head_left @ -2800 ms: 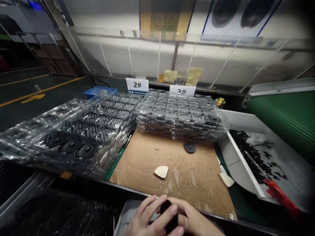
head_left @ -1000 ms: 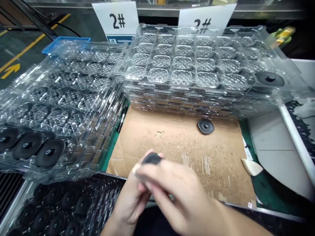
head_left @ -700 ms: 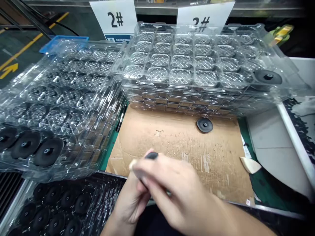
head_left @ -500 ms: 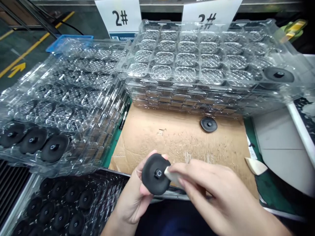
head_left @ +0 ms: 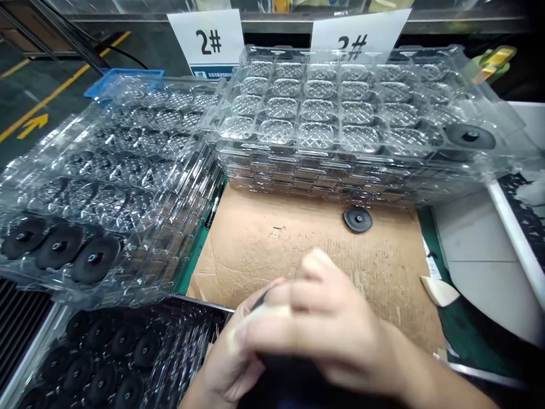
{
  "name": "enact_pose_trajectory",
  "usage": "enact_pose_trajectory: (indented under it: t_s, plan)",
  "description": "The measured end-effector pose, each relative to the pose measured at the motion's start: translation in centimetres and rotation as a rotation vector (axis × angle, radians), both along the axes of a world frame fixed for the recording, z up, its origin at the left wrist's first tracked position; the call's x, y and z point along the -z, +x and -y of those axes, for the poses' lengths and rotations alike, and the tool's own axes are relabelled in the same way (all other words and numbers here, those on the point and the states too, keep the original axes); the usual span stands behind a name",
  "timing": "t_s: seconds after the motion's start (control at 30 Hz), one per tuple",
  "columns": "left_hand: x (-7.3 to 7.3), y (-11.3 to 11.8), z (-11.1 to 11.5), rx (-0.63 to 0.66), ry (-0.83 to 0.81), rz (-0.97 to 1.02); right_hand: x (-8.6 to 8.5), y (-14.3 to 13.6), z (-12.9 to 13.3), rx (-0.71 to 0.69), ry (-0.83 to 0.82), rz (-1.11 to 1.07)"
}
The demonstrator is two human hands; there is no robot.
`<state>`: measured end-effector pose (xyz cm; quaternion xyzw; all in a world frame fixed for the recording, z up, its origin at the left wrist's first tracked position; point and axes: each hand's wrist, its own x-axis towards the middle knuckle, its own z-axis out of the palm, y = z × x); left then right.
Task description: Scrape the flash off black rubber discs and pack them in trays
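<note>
My left hand (head_left: 234,346) is closed around a black disc-like part (head_left: 260,299), of which only a dark edge shows. My right hand (head_left: 323,324), smeared by motion, lies over that part with bent fingers and hides most of it; whatever its fingers hold is hidden. Beyond them, another black part (head_left: 358,219) with a central stub rests on a brown cardboard sheet (head_left: 255,250). A pale wedge-shaped piece (head_left: 440,291) lies at the sheet's right edge.
Stacked clear trays stand at the back (head_left: 317,136) and left (head_left: 140,170), the left stack holding three black parts in front. A lower tray (head_left: 102,358) holds several more. Two "2#" signs (head_left: 208,42) stand behind. A white bin (head_left: 477,244) is at the right.
My right hand has moved left and over the black part, covering its face and stub. The pale piece seen in its fingers earlier is now hidden. The view has shifted slightly.
</note>
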<state>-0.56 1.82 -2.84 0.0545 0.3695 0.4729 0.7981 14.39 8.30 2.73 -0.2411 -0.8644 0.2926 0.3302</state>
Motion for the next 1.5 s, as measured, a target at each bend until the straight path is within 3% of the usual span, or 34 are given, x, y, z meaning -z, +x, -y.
enact_pose_trajectory:
  t_s: [0.13, 0.23, 0.33, 0.47, 0.6, 0.67, 0.77, 0.9, 0.93, 1.03, 1.17, 1.33, 1.43, 1.5]
  plan:
    - [-0.7, -0.2, -0.3, 0.029, 0.096, 0.096, 3.8, 1.9, -0.2, 0.396, -0.309, 0.130]
    - [-0.7, -0.6, -0.2, 0.013, 0.085, 0.117, 8.5, 3.1, 1.4, 0.462, -0.473, 0.241]
    - [-0.2, -0.9, -0.1, 0.019, 0.084, 0.143, 12.3, 3.3, 3.9, 0.550, -0.439, 0.299]
    - [0.3, -0.8, 0.1, -0.031, 0.083, 0.158, 14.5, 2.8, 5.5, 0.631, -0.307, 0.370]
    - [0.3, -0.5, 0.2, -0.132, 0.035, 0.125, 14.1, 2.7, 3.5, 0.655, -0.295, 0.330]
    - [0.3, -0.4, 0.2, -0.179, 0.039, 0.078, 12.3, 2.8, 2.5, 0.666, -0.304, 0.290]
    - [0.3, 0.0, 0.4, -0.240, 0.068, -0.015, 7.9, 2.3, 2.3, 0.663, -0.278, 0.154]
    - [0.3, 0.2, 0.6, -0.298, 0.113, -0.094, 3.2, 1.3, 3.6, 0.232, -0.195, -0.039]
    - [0.3, 0.2, 0.7, -0.310, 0.124, -0.109, 2.7, 1.2, 3.9, 0.218, -0.219, -0.015]
    - [0.3, 0.2, 0.8, -0.337, 0.163, -0.142, 2.1, 1.0, 4.4, 0.390, -0.294, 0.025]
    - [0.1, 0.4, 1.0, -0.379, 0.156, -0.173, 3.1, 0.3, 4.4, 0.278, -0.240, -0.118]
    - [-0.3, 0.2, 0.9, -0.484, 0.150, -0.235, 8.5, 1.6, 5.0, 0.530, -0.489, 0.049]
    - [-0.3, 0.1, 0.9, -0.458, 0.146, -0.226, 11.5, 2.9, 6.3, 0.470, -0.509, 0.102]
    - [-0.4, 0.2, 0.9, -0.426, 0.143, -0.221, 11.9, 3.3, 6.7, 0.435, -0.510, 0.115]
